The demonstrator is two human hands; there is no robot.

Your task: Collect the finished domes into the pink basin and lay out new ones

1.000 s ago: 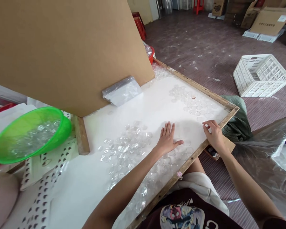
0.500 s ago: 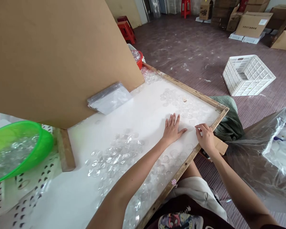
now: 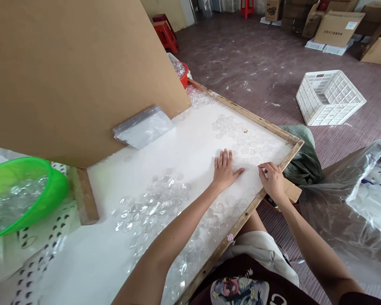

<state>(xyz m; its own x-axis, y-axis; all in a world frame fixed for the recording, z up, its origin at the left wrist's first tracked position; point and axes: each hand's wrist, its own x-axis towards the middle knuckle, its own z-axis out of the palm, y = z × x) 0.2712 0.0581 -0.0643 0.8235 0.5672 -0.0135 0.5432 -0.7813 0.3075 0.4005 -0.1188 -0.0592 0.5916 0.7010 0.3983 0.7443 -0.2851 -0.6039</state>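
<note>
My left hand [image 3: 224, 170] lies flat and open on the white surface of a wood-framed tray [image 3: 274, 128], fingers together and thumb out. My right hand [image 3: 271, 178] rests near the tray's wooden edge with fingers curled in a pinch; what they hold is too small to make out. Several clear glass discs [image 3: 152, 207] are scattered on the white surface near my left forearm, and more clear discs [image 3: 241, 135] lie beyond my hands.
A large cardboard sheet [image 3: 76, 72] leans over the tray's far side, with a clear plastic packet [image 3: 142, 127] under its edge. A green bowl [image 3: 22, 195] of discs sits left. A white crate [image 3: 328, 97], a green cloth [image 3: 301, 163] and plastic bag [image 3: 352, 203] lie right.
My left hand has slid a little across the white surface, staying flat. My right hand has moved inward toward it along the tray's edge. The camera has shifted slightly.
</note>
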